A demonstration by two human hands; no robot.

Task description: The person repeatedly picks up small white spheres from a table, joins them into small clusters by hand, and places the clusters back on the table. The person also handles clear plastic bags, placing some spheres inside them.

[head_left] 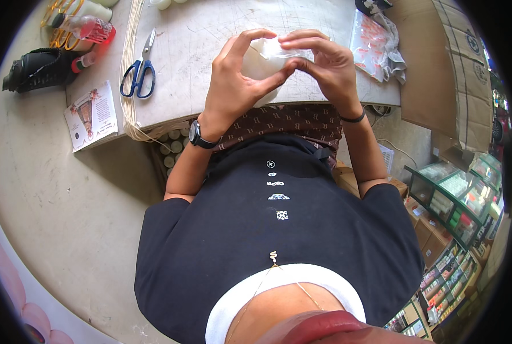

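Above the near edge of the table, both my hands are raised and curled around a white, rounded object (256, 66). My left hand (231, 77) is closed on its left side, the thumb reaching across towards the right thumb. With bent fingers, my right hand (330, 66) pinches a thin, clear plastic film (293, 53) that lies over the white object. The fingertips hide part of both, so the object's exact kind cannot be told. To the left lie blue-handled scissors (138, 77), blades pointing away, beside a long bundle of pale cord (129, 109).
A printed card (91, 116) lies at the table's left corner. Behind it are a black bottle (38, 69) and a bottle with red liquid (86, 27). Right of my hands are a plastic packet (370, 49) and a large cardboard box (433, 69). Stocked shelves (456, 189) stand lower right.
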